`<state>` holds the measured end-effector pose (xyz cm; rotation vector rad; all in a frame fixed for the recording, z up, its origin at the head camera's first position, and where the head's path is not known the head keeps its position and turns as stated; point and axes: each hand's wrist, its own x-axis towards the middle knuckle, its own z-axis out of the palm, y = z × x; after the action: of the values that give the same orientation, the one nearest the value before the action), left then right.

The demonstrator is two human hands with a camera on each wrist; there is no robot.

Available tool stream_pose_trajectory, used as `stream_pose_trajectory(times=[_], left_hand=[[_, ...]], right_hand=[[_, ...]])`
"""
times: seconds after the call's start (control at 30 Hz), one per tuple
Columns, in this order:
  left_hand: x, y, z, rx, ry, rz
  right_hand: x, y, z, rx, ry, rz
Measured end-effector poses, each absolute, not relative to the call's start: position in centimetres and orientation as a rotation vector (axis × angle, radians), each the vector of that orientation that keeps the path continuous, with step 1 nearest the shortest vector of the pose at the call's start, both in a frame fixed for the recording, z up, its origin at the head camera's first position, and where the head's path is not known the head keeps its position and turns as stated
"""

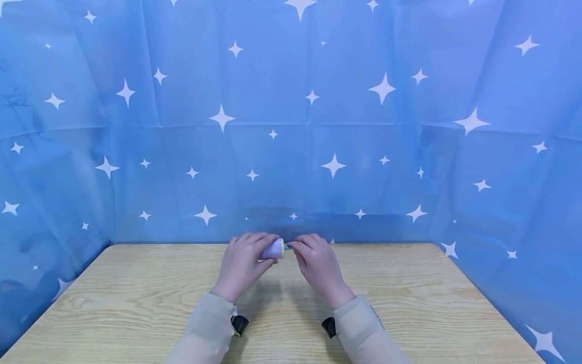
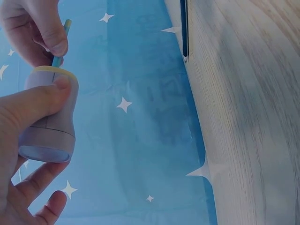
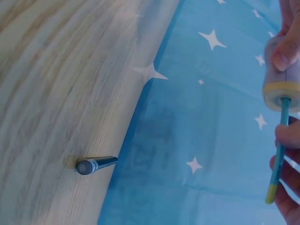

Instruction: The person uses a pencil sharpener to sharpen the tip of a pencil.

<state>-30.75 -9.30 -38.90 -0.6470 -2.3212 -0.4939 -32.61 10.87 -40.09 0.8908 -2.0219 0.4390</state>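
Note:
My left hand point(image 1: 245, 263) grips a lavender pencil sharpener point(image 1: 274, 249) with a yellow rim, thumb on one side and fingers round the other. In the left wrist view its rounded body tilts, the rimmed end up. A teal pencil point(image 3: 278, 159) with a yellow end runs into the hole in that rim. Thumb and fingers of my right hand point(image 1: 319, 265) pinch the pencil just outside the hole. Both hands are over the far part of the table, close to each other. The pencil's inserted tip is hidden inside the sharpener.
A dark, slim pen-like stick point(image 3: 96, 165) lies on the wooden table point(image 1: 136, 298) near its far edge. Beyond that edge hangs a blue cloth point(image 1: 273, 192) with white stars, which also lines both sides. Black straps point(image 1: 239, 324) show at both wrists.

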Motion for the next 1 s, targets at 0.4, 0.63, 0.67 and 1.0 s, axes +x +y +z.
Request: stream_pose_trajectory(times=[0.4,0.63,0.67,1.0], left_hand=[[-30.70,-9.56,-39.06,-0.661,-2.317,-0.480],[-30.88,-9.42,-39.10,-0.664,-2.286,-0.415],[-30.91,-9.38,-39.11,-0.667,-2.280,-0.408],[-31.13,-9.29,-39.41,-0.674,-2.270,-0.365]], right_hand=[[-32.64,10.81,-40.10,0.884,-2.049,0.442],[-32.68,10.86,-39.98,0.884,-2.053,0.441],[-32.69,10.88,-39.98,0.883,-2.052,0.440],[-32.69,10.85,-40.10,0.877,-2.063,0.445]])
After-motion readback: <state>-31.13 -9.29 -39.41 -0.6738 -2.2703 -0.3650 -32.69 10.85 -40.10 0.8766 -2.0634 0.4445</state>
